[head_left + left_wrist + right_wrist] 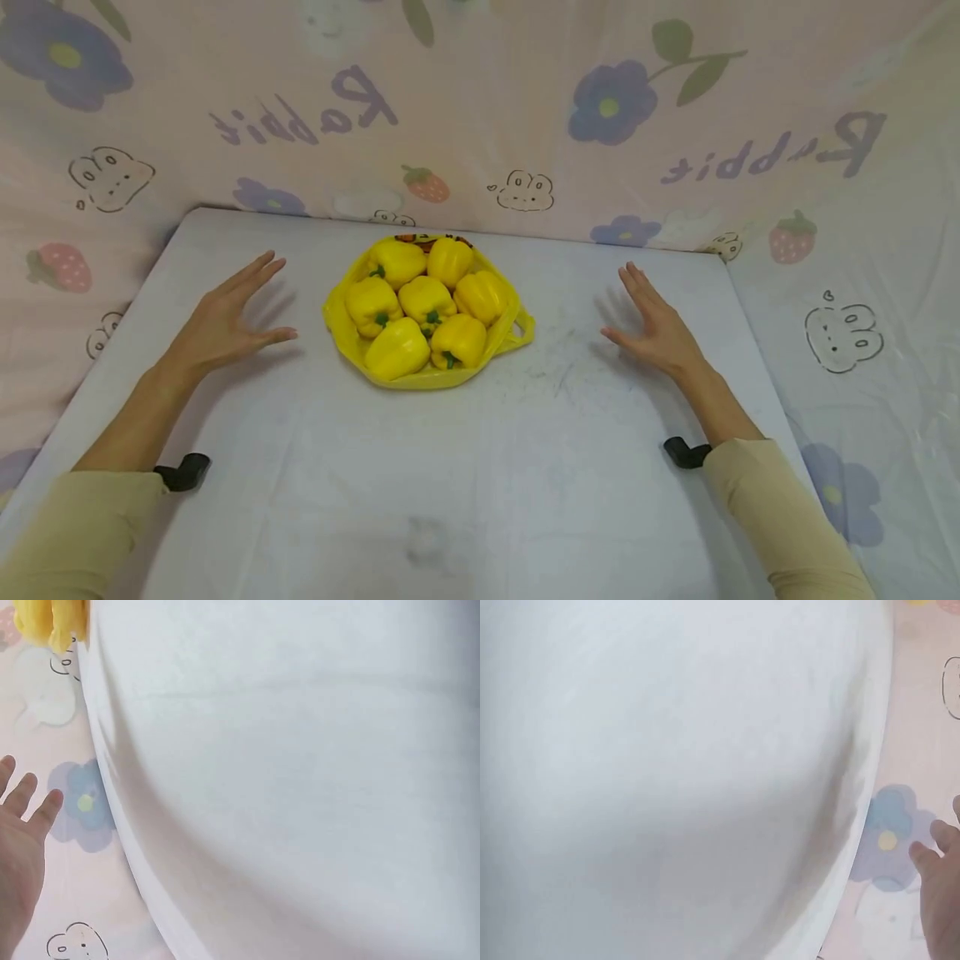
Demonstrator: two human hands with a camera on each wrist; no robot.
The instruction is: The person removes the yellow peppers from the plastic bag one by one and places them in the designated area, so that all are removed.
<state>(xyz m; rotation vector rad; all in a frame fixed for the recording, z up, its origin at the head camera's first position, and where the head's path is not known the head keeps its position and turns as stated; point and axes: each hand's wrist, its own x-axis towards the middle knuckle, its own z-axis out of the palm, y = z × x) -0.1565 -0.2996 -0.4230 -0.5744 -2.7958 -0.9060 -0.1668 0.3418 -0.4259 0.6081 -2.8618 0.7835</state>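
Several yellow bell peppers (427,302) with green stems lie together in a yellow bag or basket (420,382) near the back of the table. A loop handle (521,330) sticks out on its right side. My left hand (225,321) hovers to the left of it, fingers extended and thumb apart, touching nothing. To the right, well away from the peppers, my right hand (656,333) holds the same spread pose with nothing in it. In the left wrist view, part of the yellow bag or basket (52,622) shows at the top left corner.
A white table (465,467) spreads under both hands. Behind and beside it hangs a pink curtain (480,108) printed with rabbits, flowers and strawberries. A black device (183,472) sits at the left wrist and another black device (686,452) at the right.
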